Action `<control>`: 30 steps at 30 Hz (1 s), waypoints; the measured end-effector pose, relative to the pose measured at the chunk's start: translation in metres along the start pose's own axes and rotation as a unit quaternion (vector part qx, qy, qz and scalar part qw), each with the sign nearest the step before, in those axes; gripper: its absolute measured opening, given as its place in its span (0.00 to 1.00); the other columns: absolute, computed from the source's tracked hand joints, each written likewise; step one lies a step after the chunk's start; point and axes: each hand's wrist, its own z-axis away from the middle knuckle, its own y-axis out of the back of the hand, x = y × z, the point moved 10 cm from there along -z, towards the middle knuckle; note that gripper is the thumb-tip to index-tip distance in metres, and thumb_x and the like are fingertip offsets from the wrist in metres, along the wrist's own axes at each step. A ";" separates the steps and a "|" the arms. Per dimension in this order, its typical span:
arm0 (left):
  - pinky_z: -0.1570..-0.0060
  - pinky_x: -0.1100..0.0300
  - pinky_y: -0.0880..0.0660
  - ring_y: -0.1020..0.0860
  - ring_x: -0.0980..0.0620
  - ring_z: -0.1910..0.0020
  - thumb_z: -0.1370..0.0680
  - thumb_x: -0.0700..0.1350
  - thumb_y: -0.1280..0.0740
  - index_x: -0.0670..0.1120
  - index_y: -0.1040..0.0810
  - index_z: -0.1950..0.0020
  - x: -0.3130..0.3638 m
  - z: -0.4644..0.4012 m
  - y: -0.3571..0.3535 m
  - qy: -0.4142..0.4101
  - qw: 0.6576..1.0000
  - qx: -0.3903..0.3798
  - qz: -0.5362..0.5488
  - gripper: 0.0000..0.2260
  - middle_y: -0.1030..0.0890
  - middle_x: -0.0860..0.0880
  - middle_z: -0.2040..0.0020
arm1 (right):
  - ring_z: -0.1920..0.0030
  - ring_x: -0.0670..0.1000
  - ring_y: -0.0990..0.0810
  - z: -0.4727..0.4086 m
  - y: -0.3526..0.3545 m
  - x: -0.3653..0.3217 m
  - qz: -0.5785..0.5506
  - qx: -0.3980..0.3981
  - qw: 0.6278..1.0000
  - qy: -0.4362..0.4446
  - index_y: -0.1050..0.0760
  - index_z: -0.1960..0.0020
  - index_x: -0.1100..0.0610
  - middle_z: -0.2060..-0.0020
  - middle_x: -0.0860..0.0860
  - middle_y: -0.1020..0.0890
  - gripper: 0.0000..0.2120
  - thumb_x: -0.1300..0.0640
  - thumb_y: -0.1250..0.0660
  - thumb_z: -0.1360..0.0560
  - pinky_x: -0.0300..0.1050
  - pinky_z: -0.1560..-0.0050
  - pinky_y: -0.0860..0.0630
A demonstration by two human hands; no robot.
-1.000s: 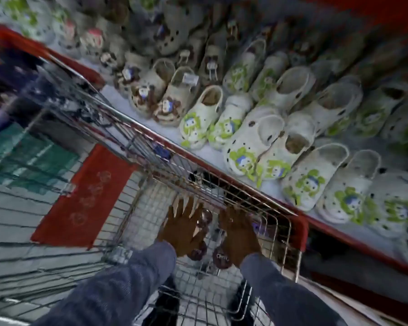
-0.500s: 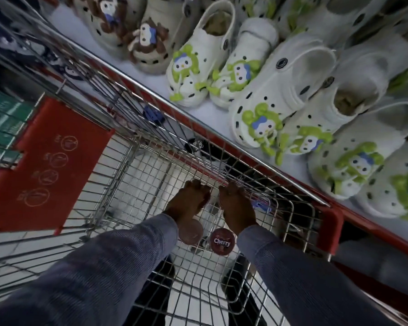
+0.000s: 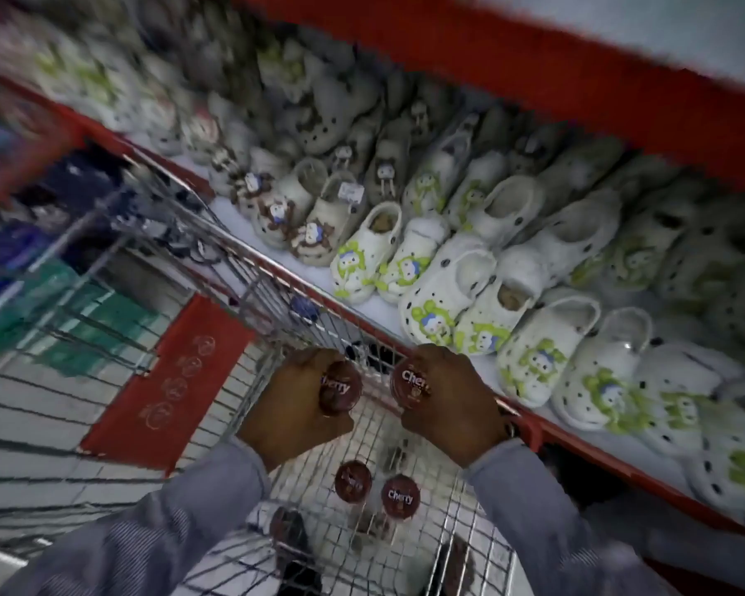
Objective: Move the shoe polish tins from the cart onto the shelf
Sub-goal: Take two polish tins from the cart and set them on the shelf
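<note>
My left hand (image 3: 291, 410) grips a round dark-red shoe polish tin (image 3: 340, 389) with a "Cherry" label, raised above the wire cart (image 3: 216, 268). My right hand (image 3: 452, 406) grips a second dark-red Cherry tin (image 3: 409, 385) beside it, near the cart's right rim. Two more Cherry tins (image 3: 352, 481) (image 3: 401, 495) lie on the cart's mesh floor below my wrists. The white shelf (image 3: 377, 309) with its red front edge runs along the cart's right side.
Rows of white clogs with green charms (image 3: 444, 294) and beige clogs with brown charms (image 3: 315, 225) fill the shelf. A red upper shelf edge (image 3: 577, 79) hangs above them. A red flap (image 3: 168, 380) lies in the cart. Blue and green goods (image 3: 31, 268) are at the left.
Both hands were down in the cart among the tins; now each has closed on a tin and risen above the cart. The view has tilted up toward the shelf.
</note>
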 end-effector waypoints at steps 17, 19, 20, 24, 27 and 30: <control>0.59 0.79 0.28 0.21 0.68 0.56 0.42 0.53 0.22 0.54 0.19 0.41 0.267 -0.010 0.264 -0.186 0.971 0.152 -0.015 0.29 0.18 0.59 0.50 | 0.41 0.49 0.23 0.087 0.346 -0.086 -0.019 0.258 0.964 0.053 0.29 0.31 0.49 0.41 0.48 0.25 0.42 0.49 0.19 0.42 0.37 0.42 0.27; 0.54 0.76 0.26 0.20 0.65 0.54 0.41 0.53 0.22 0.51 0.19 0.39 0.290 -0.028 0.270 -0.189 0.970 0.150 -0.016 0.30 0.17 0.56 0.47 | 0.38 0.50 0.24 0.081 0.369 -0.077 -0.024 0.279 0.959 0.038 0.31 0.29 0.51 0.38 0.49 0.25 0.43 0.50 0.19 0.41 0.40 0.37 0.27; 0.50 0.71 0.24 0.19 0.61 0.51 0.40 0.53 0.22 0.49 0.19 0.38 0.300 -0.039 0.270 -0.188 0.971 0.146 -0.015 0.30 0.16 0.54 0.45 | 0.36 0.51 0.24 0.077 0.379 -0.072 -0.031 0.290 0.956 0.030 0.31 0.28 0.52 0.37 0.50 0.25 0.43 0.50 0.20 0.40 0.42 0.35 0.27; 0.50 0.70 0.27 0.19 0.57 0.45 0.38 0.49 0.21 0.47 0.21 0.39 0.333 -0.089 0.262 -0.179 0.974 0.136 0.006 0.29 0.17 0.53 0.44 | 0.32 0.54 0.26 0.046 0.409 -0.051 -0.067 0.297 0.953 -0.002 0.34 0.26 0.55 0.32 0.53 0.26 0.44 0.54 0.20 0.38 0.48 0.31 0.27; 0.45 0.66 0.26 0.20 0.53 0.42 0.37 0.49 0.20 0.43 0.24 0.34 0.349 -0.131 0.250 -0.168 0.976 0.135 -0.006 0.33 0.18 0.49 0.41 | 0.30 0.55 0.27 0.017 0.417 -0.034 -0.073 0.287 0.955 -0.031 0.37 0.25 0.57 0.29 0.55 0.27 0.46 0.55 0.19 0.37 0.47 0.31 0.27; 0.42 0.58 0.23 0.19 0.47 0.42 0.36 0.51 0.22 0.43 0.24 0.36 0.352 -0.165 0.243 -0.146 0.980 0.131 -0.027 0.31 0.18 0.46 0.42 | 0.28 0.56 0.29 -0.009 0.420 -0.020 -0.072 0.282 0.955 -0.053 0.39 0.25 0.59 0.28 0.56 0.28 0.46 0.54 0.19 0.36 0.47 0.30 0.28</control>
